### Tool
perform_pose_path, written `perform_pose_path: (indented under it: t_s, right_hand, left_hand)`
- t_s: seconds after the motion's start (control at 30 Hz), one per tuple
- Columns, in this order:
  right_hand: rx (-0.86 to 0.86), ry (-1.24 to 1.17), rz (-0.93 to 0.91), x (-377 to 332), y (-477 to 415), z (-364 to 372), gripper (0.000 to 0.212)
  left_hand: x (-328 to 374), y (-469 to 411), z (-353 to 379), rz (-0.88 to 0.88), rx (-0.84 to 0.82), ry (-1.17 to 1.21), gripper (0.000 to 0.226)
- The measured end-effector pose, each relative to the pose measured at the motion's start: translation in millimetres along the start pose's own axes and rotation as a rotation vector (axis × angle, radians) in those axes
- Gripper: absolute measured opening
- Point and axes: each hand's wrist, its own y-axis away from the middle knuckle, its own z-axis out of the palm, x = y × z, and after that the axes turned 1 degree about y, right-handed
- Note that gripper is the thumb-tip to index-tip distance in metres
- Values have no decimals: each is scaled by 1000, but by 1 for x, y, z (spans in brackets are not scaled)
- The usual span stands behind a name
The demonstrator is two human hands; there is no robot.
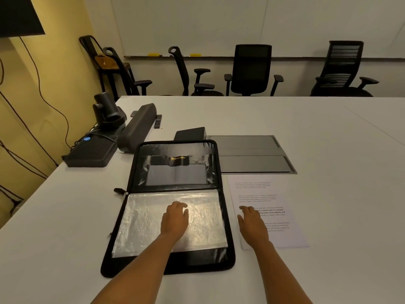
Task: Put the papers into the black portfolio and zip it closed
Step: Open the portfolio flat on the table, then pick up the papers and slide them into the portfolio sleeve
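Both my bare forearms enter from the bottom edge. My left hand (175, 218) lies flat, palm down, fingers loosely spread, on the shiny silver lining of the black zip-around portfolio (175, 263); it grasps nothing. My right hand (252, 224) lies flat, released, on the white printed sheets of paper (263, 191); also no grasp.

The portfolio lies open on the white table (328, 132), spine across the middle. Near half: silver lining under my left hand. Far half: black pocket with a clear window and a small gold-lettered label; I can't read the text. Zipper pull (119, 190) sticks out at the left end of the spine.

The papers lie flat just beside the portfolio's right edge, outside it, near corner under my right wrist. I can't tell how many sheets.

Surroundings: grey recessed cable hatch (252, 153) in the tabletop, just beyond the papers, touching none of them. Black box (190, 133) behind the portfolio's far edge. Far left: dark soundbar (137, 128), black conference camera (107, 110), black ribbed unit with blue light (92, 150), small remote (158, 121). Black office chairs (252, 71) stand past the table's far edge. Nothing lies between papers and portfolio.
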Motion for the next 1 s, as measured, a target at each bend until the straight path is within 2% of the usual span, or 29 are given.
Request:
perform_pose_path:
  t_s: [0.33, 0.67, 0.9, 1.0]
  right_hand:
    - [24, -57, 140, 58, -27, -37, 41]
    - [-71, -57, 234, 138, -50, -60, 45]
    - [-119, -90, 303, 164, -61, -57, 46]
    - [-93, -123, 326, 166, -67, -56, 41]
  left_hand:
    - [81, -21, 29, -19, -13, 170, 31]
    - [153, -26, 93, -194, -86, 315, 41]
    - [173, -26, 131, -362, -88, 258, 45]
    - [177, -29, 139, -419, -61, 206, 38]
